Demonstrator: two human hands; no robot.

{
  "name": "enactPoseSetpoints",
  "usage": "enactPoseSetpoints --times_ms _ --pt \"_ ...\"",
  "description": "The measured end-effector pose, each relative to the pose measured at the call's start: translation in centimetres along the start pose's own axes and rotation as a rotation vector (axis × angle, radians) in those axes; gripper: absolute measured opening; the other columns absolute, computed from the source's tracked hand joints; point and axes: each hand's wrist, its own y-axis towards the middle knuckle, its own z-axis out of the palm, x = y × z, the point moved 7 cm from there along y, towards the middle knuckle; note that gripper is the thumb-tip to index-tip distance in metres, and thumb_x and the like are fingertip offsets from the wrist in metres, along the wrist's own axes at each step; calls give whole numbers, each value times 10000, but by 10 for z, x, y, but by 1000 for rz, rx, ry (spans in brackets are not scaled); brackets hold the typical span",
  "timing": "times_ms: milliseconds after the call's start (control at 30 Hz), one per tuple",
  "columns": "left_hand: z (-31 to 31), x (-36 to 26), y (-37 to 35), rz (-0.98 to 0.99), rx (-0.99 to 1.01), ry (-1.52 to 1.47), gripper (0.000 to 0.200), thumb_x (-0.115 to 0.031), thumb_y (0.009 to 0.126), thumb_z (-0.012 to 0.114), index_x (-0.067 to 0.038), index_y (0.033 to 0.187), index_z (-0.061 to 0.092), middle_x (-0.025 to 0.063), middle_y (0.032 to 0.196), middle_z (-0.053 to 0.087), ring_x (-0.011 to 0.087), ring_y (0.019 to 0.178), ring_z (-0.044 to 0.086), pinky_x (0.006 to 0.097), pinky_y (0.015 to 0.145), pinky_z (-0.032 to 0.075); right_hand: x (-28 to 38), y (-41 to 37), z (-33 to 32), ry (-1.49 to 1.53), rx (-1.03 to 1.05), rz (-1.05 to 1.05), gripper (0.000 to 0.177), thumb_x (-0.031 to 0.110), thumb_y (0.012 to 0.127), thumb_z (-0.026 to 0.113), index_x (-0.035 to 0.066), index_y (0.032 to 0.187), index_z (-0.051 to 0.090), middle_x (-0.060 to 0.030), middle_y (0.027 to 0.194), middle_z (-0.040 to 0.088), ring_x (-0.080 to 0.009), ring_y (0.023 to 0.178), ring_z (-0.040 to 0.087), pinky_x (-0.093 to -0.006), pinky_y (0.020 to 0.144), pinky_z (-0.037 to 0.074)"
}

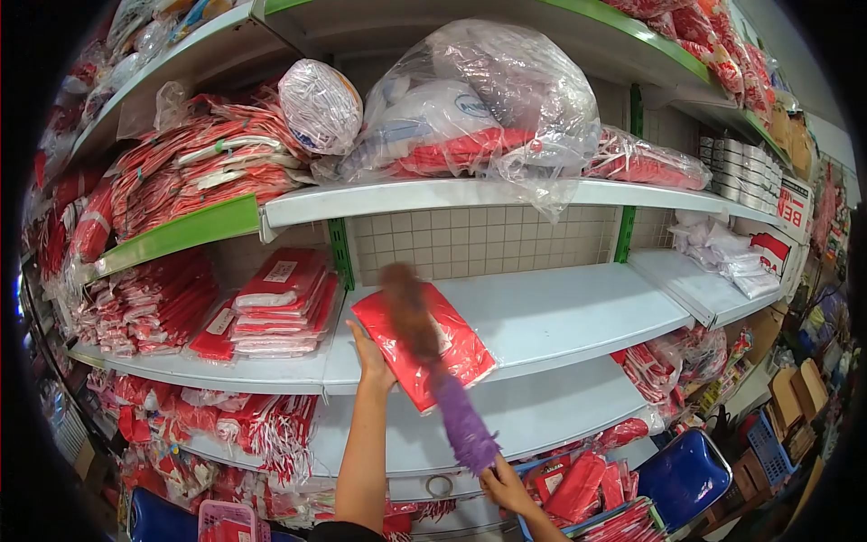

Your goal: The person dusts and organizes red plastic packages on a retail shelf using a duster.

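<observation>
While the left hand (pixel 370 354) pinches the left edge of one red packet (pixel 462 343) on the white middle shelf (pixel 578 312), the right hand (pixel 506 488) is closed round one purple duster (pixel 461 425), which is blurred and slants across that packet.

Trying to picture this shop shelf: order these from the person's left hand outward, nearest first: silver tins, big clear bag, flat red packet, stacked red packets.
1. flat red packet, held by the left hand.
2. stacked red packets, same shelf, to the left.
3. big clear bag, shelf above.
4. silver tins, upper right.
</observation>
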Motion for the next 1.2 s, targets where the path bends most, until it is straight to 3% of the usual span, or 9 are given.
enactPoseSetpoints --times_ms 67,233,367,433,600,733,900,1100,1200 --pt "4 -1 -4 -2 24 5 890 -776 793 215 -82 1325 378 146 1279 491 322 1154 489 487 963 398 0 9 -5 -271 77 -189 321 168 951 445 99 1247 339 20 598 422 -64 468 398 -214 397 329" --pt "16 1 -3 -5 82 27 859 -748 820 195 -87 1349 339 124 1325 445 297 1195 458 462 988 380 22 22 5 395 -47 202 410 196 971 425 161 1352 277 28 569 361 -61 432 316 -212 365 267" --pt "11 -2 3 155 -30 111 890 -772 794 227 -71 1324 369 134 1287 477 307 1157 486 469 973 395 69 38 29 246 319 221 360 215 969 435 156 1304 317 28 567 371 -54 414 312 -206 352 250" --pt "13 8 -1 -80 79 33 932 -797 769 229 -59 1317 384 161 1269 493 319 1140 501 474 969 401 80 56 19 227 160 193 229 222 970 425 164 1183 361 30 565 351 -47 411 280 -209 353 216" --pt "17 4 -7 -75 21 54 890 -790 784 196 -75 1250 449 123 1163 555 270 1037 540 428 926 427 76 78 -1 15 -220 -66 186 227 969 421 131 1126 393 24 547 351 -50 395 277 -211 343 203" --pt "8 3 -8 -45 -51 73 889 -796 778 212 -71 1231 457 132 1152 552 267 1001 551 425 894 448 71 49 22 10 278 102 276 214 947 458 53 1169 427 21 566 426 -74 473 399 -248 434 338" --pt "12 5 -6 -80 -12 18 952 -813 761 198 -45 1282 412 149 1224 520 293 1084 529 453 920 433 29 36 -13 -120 -255 6 326 267 941 470 44 1176 436 -31 593 487 -125 504 454 -302 487 394" --pt "0 3 0 -33 -24 -16 887 -779 795 180 -92 1315 391 133 1276 483 300 1137 487 459 963 391 34 0 10 -282 -83 -379 268 207 922 468 11 1105 455 -46 613 518 -151 500 482 -323 484 418" --pt "-1 3 2 -33 -37 -78 865 -760 813 173 -104 1341 369 140 1342 432 320 1206 438 473 1015 342 -5 -5 -22 -139 -292 68 188 192 920 473 20 996 467 -24 602 497 -113 466 443 -278 425 385"
